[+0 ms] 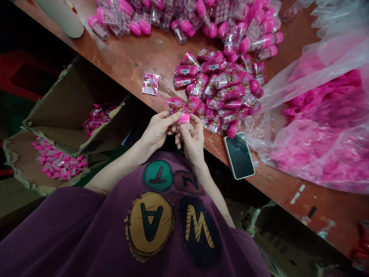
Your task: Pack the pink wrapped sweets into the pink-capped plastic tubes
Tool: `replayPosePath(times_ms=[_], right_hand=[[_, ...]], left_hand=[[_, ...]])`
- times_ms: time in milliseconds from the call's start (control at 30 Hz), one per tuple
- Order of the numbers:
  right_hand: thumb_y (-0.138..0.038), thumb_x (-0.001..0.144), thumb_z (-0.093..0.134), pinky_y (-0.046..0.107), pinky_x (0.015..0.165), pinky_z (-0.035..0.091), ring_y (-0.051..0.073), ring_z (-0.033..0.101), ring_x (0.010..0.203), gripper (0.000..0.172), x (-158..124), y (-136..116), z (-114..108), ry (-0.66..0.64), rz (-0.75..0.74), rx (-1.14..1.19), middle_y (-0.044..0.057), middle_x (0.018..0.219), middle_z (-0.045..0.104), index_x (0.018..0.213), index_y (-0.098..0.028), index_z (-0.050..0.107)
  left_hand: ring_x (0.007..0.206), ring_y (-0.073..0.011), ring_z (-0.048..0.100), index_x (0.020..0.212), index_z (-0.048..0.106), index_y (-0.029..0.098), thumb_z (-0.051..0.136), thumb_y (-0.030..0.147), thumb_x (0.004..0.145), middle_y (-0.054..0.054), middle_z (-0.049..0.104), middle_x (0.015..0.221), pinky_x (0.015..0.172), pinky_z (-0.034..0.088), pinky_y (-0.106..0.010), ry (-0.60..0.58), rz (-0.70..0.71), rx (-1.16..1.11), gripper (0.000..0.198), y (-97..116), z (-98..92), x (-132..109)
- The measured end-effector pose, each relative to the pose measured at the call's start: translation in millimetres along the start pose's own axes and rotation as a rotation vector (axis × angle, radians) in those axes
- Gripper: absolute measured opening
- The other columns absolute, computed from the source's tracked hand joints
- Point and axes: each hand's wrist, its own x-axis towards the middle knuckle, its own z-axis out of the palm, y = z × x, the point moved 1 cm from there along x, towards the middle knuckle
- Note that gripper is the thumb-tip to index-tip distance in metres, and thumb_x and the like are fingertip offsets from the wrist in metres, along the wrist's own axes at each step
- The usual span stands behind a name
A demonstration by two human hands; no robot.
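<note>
My left hand and my right hand meet at the table's near edge, fingers closed around one small candy tube. Its pink cap faces up between my thumbs; the clear lower part is mostly covered by my fingers. Just beyond my left fingertips is a printed pink wrapper; whether I hold it too, I cannot tell. A heap of wrapped candy tubes lies right past my hands. To the left of the heap, a flat pink printed sleeve rests on the wood.
Capped tubes of pink balls are heaped at the back of the table. A phone overhangs the front edge. On the right sits a plastic bag of pink parts. Cardboard boxes containing pink pieces stand below left.
</note>
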Motion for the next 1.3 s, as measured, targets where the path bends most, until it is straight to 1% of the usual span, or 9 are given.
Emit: replayPosePath(times_ms=[167, 267, 333, 400, 533, 733, 933, 1133, 1300], right_hand=[[-0.062, 0.09, 0.068, 0.02, 0.038, 0.038, 0.006, 0.048, 0.044, 0.06, 1.7, 4.3, -8.6, -0.051, 0.002, -0.04, -0.008, 0.079, 0.061, 0.133, -0.031, 0.038], [-0.054, 0.093, 0.068, 0.028, 0.064, 0.058, 0.012, 0.067, 0.068, 0.058, 1.1, 3.5, -13.7, -0.021, -0.149, -0.266, 0.0, 0.094, 0.07, 0.138, -0.03, 0.04], [-0.052, 0.096, 0.065, 0.037, 0.083, 0.062, 0.019, 0.073, 0.091, 0.057, 0.7, 2.1, -16.6, -0.02, -0.258, -0.437, 0.007, 0.11, 0.071, 0.142, -0.027, 0.041], [-0.051, 0.097, 0.062, 0.04, 0.088, 0.062, 0.021, 0.073, 0.099, 0.059, 0.7, 2.0, -18.8, -0.031, -0.321, -0.528, 0.011, 0.117, 0.07, 0.145, -0.025, 0.04], [-0.051, 0.099, 0.06, 0.031, 0.068, 0.061, 0.014, 0.068, 0.07, 0.058, -0.8, 7.1, -20.2, -0.108, -0.257, -0.352, 0.002, 0.097, 0.07, 0.147, -0.03, 0.034], [-0.047, 0.099, 0.063, 0.021, 0.042, 0.038, 0.006, 0.046, 0.046, 0.051, -6.9, 7.5, -17.3, -0.119, -0.085, -0.089, -0.007, 0.077, 0.058, 0.142, -0.035, 0.037], [-0.053, 0.095, 0.066, 0.02, 0.035, 0.031, 0.005, 0.04, 0.037, 0.055, -0.4, -0.4, -22.7, -0.184, 0.088, 0.182, -0.01, 0.071, 0.062, 0.137, -0.031, 0.038], [-0.05, 0.092, 0.071, 0.019, 0.036, 0.034, 0.007, 0.048, 0.037, 0.057, 0.3, 9.7, -26.2, -0.144, 0.011, 0.143, -0.011, 0.065, 0.062, 0.137, -0.031, 0.041], [-0.059, 0.086, 0.075, 0.019, 0.032, 0.033, 0.007, 0.045, 0.032, 0.063, 3.9, 21.1, -23.9, -0.151, 0.074, 0.213, -0.013, 0.06, 0.062, 0.131, -0.031, 0.041]], left_hand=[[0.044, -0.0049, 0.047, 0.065, 0.066, 0.011, 0.088, 0.041, 0.078, 0.0, 0.055, 0.051, 0.044, 0.029, -0.02, -0.086, -0.067, 0.041, 0.039, -0.6, -3.1, 2.8], [0.043, -0.0044, 0.045, 0.068, 0.068, 0.011, 0.088, 0.044, 0.078, 0.001, 0.053, 0.051, 0.044, 0.029, -0.019, -0.145, -0.101, 0.031, 0.04, -2.8, -5.2, 3.2], [0.042, -0.0039, 0.043, 0.068, 0.066, 0.012, 0.087, 0.046, 0.078, 0.002, 0.053, 0.05, 0.044, 0.029, -0.019, -0.174, -0.12, 0.025, 0.041, -4.1, -5.4, 2.7], [0.042, -0.0035, 0.042, 0.068, 0.064, 0.013, 0.086, 0.046, 0.079, 0.003, 0.052, 0.05, 0.044, 0.03, -0.019, -0.189, -0.131, 0.023, 0.041, -4.4, -5.0, 2.2], [0.044, -0.0037, 0.042, 0.069, 0.061, 0.014, 0.081, 0.045, 0.085, 0.005, 0.05, 0.05, 0.046, 0.033, -0.018, -0.164, -0.093, 0.027, 0.04, -2.6, -4.4, 2.6], [0.044, -0.0053, 0.042, 0.067, 0.061, 0.015, 0.076, 0.048, 0.089, 0.004, 0.048, 0.048, 0.047, 0.034, -0.02, -0.207, -0.083, 0.085, 0.042, -4.3, -4.5, 0.4], [0.043, -0.0022, 0.043, 0.074, 0.066, 0.012, 0.078, 0.046, 0.087, -0.001, 0.062, 0.065, 0.042, 0.026, -0.019, -0.25, -0.107, 0.151, 0.038, -8.5, -3.4, -6.5], [0.042, -0.0018, 0.042, 0.076, 0.065, 0.013, 0.079, 0.041, 0.087, 0.002, 0.056, 0.059, 0.041, 0.023, -0.018, -0.235, -0.116, 0.181, 0.033, -15.8, -2.4, -9.4], [0.041, -0.0027, 0.045, 0.073, 0.063, 0.013, 0.079, 0.041, 0.086, 0.002, 0.057, 0.056, 0.041, 0.026, -0.018, -0.27, -0.118, 0.211, 0.035, -17.8, -3.1, -10.6]])
